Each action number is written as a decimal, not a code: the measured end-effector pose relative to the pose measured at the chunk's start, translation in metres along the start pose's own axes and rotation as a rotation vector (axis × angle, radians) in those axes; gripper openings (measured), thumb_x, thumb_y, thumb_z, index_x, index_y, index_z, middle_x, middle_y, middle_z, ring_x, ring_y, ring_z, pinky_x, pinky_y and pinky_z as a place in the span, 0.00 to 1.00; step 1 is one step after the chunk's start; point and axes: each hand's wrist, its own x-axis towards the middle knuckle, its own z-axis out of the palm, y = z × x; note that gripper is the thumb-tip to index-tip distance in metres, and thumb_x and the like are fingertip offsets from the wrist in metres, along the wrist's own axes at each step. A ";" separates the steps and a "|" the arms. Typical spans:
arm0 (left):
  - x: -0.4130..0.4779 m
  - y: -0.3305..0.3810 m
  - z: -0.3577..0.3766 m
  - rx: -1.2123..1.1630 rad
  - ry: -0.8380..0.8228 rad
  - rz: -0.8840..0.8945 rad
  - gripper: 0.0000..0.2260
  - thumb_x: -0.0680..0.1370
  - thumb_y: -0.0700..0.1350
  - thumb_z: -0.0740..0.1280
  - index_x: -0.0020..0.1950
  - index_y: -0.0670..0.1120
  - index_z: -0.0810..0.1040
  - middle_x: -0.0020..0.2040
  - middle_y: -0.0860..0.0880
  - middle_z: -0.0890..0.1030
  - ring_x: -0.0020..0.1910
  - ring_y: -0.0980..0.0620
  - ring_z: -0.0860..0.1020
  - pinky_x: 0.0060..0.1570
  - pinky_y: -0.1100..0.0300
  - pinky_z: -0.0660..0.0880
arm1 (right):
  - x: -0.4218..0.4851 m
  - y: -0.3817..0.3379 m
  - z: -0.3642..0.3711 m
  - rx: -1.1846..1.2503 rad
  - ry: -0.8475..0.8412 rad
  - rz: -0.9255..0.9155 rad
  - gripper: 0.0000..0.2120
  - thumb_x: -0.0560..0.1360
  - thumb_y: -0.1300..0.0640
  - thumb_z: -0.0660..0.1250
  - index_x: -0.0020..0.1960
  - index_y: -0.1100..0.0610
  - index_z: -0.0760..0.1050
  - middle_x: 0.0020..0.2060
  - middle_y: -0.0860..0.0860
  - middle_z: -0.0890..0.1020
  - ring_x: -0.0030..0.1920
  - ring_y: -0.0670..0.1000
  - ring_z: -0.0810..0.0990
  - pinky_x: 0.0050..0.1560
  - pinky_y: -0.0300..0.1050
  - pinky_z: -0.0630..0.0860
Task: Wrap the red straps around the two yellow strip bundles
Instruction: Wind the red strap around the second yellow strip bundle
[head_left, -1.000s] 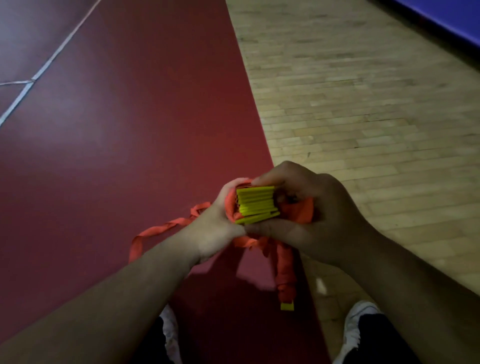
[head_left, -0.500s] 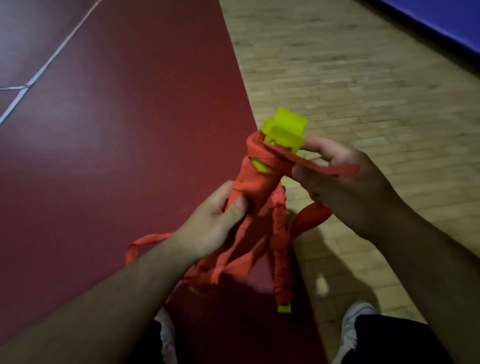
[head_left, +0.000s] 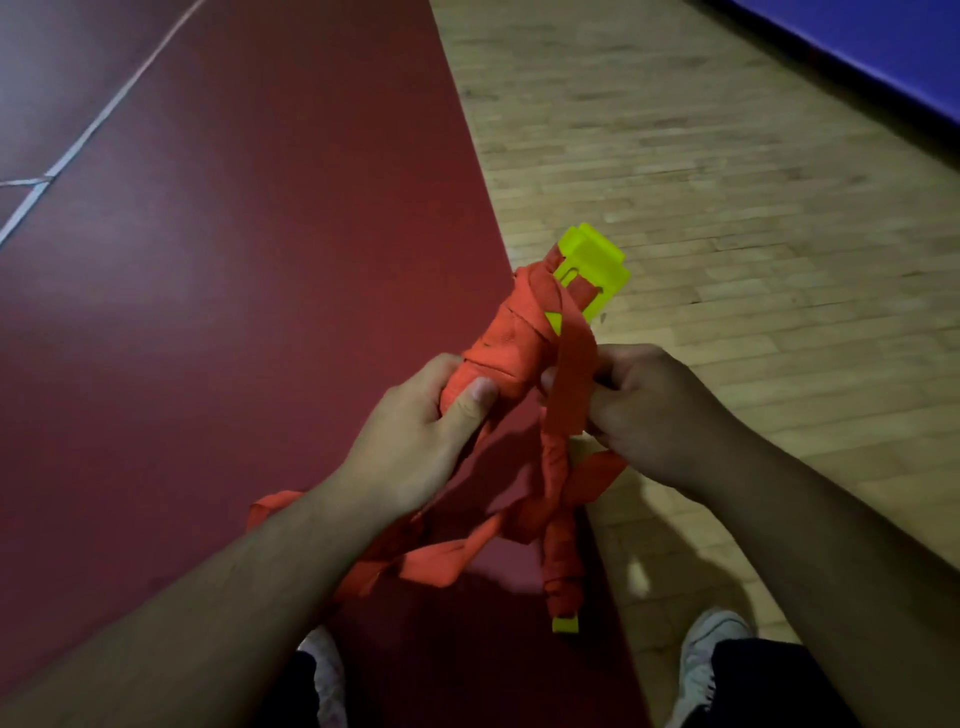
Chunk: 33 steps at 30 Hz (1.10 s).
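Nearest, at the bottom edge, two pale shoes show, the left shoe (head_left: 324, 670) and the right shoe (head_left: 711, 654), both cut off by the frame and partly covered by dark trouser legs (head_left: 769, 686). Just above them hang the loose red straps (head_left: 441, 564), crossing and twisting under the left forearm so that separate lengths cannot be counted. One twisted strand drops straight down and ends in a small yellow piece (head_left: 565, 623), possibly the tip of a second bundle, though it is too small to tell. The left hand (head_left: 415, 441) grips the lower end of the wrapped bundle, thumb pressed on the red winding (head_left: 506, 338), its other fingers curled behind and out of sight. The right hand (head_left: 654, 410) pinches one flat strap (head_left: 569, 384) between thumb and curled fingers, the fingertips hidden behind the band, which runs up and across the bundle. Only one yellow bundle (head_left: 592, 270) can be counted: its top end sticks out of the winding, tilted up and to the right, held in the air between the hands, and a small yellow triangle shows through a gap lower down. Beyond lie the dark red floor (head_left: 260, 260) with white lines (head_left: 88, 135), the wooden floor (head_left: 727, 208), and a blue surface (head_left: 893, 47) cut off at the top right corner.
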 end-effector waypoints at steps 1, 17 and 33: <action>0.001 0.001 -0.002 -0.002 0.004 -0.006 0.13 0.73 0.70 0.54 0.43 0.65 0.71 0.36 0.63 0.77 0.35 0.60 0.74 0.37 0.62 0.69 | 0.001 0.000 -0.001 0.001 0.010 -0.001 0.08 0.77 0.59 0.69 0.39 0.56 0.82 0.24 0.47 0.75 0.24 0.44 0.68 0.31 0.49 0.65; -0.003 0.023 -0.018 -0.746 -0.343 -0.164 0.21 0.78 0.55 0.61 0.42 0.36 0.75 0.30 0.38 0.78 0.26 0.48 0.77 0.26 0.63 0.73 | 0.000 0.000 -0.014 0.208 0.102 -0.266 0.15 0.68 0.38 0.69 0.43 0.50 0.77 0.27 0.43 0.73 0.31 0.46 0.71 0.35 0.47 0.67; -0.006 0.009 -0.007 -0.812 -0.455 -0.108 0.28 0.68 0.65 0.74 0.50 0.42 0.81 0.46 0.39 0.79 0.46 0.44 0.77 0.47 0.51 0.75 | -0.007 -0.014 0.000 0.484 0.021 -0.259 0.32 0.60 0.35 0.79 0.59 0.47 0.75 0.47 0.63 0.85 0.51 0.64 0.84 0.55 0.60 0.81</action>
